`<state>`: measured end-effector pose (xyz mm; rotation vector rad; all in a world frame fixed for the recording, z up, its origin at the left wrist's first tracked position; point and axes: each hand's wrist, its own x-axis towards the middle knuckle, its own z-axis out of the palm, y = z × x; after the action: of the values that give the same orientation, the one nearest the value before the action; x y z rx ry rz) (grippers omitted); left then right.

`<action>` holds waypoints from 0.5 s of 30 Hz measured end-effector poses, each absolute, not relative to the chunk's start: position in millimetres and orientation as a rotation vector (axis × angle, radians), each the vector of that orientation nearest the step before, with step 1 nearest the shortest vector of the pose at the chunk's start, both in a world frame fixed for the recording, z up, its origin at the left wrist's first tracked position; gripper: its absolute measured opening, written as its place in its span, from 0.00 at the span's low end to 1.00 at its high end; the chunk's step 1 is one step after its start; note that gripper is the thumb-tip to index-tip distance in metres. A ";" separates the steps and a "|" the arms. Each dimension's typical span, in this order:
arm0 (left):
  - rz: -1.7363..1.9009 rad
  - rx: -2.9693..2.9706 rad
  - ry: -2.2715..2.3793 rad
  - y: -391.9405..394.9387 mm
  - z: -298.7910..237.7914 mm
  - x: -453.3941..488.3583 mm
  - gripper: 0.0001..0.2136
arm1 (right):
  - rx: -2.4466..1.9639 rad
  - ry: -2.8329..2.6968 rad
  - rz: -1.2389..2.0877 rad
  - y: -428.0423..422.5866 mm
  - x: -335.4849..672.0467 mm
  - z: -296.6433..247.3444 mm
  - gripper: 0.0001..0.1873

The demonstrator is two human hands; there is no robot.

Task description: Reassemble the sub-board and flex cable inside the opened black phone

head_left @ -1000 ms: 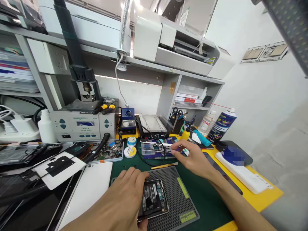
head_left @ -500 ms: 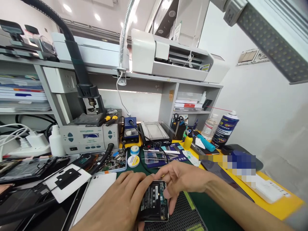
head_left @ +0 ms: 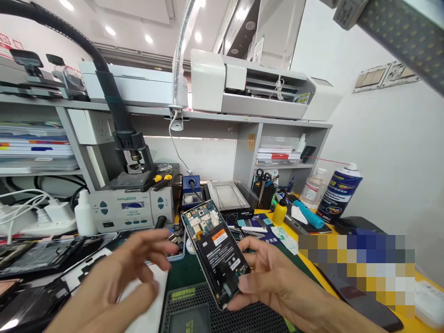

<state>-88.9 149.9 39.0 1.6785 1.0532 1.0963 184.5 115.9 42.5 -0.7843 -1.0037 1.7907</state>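
Note:
My right hand (head_left: 274, 282) grips an opened phone (head_left: 215, 249) by its lower end and holds it tilted up above the black perforated mat (head_left: 208, 314). The phone's back is off, showing a circuit board at the top and a black battery with an orange label. My left hand (head_left: 121, 273) hovers just left of the phone with its fingers spread and curled, blurred, holding nothing.
A grey rework station (head_left: 130, 208) and a white bottle (head_left: 84, 213) stand at the back left. A blue spray can (head_left: 338, 194), a yellow bottle (head_left: 279, 212) and a scissors holder (head_left: 265, 189) stand at the right. Dismantled phone parts (head_left: 38, 254) and a white panel lie at the left.
My right hand has lifted the phone off the mat and tilted it upright. My left hand has let go of it and moved off to the left.

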 end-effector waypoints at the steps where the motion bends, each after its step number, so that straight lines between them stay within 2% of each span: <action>1: 0.985 1.534 0.944 144.9 35.7 -77.4 0.22 | -0.782 -0.999 1.786 113.7 181.5 41.6 0.24; 3: 0.851 1.333 0.733 133.4 32.1 -52.9 0.30 | -0.780 -0.988 1.787 110.1 175.6 39.2 0.24; 5: 0.800 1.196 0.737 123.3 33.3 -33.4 0.32 | -0.780 -0.984 1.788 106.8 170.6 37.1 0.24; 8: 0.779 1.081 0.815 115.5 38.6 -21.8 0.26 | -0.801 -1.024 1.764 102.3 165.4 36.1 0.26; 15: 0.709 0.958 0.807 115.9 33.5 -23.2 0.23 | -0.881 -1.066 1.737 99.0 161.0 35.9 0.28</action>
<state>-23.2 115.9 33.5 0.9581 0.8070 0.7095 161.0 99.0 35.9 -0.8807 -1.0662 1.7372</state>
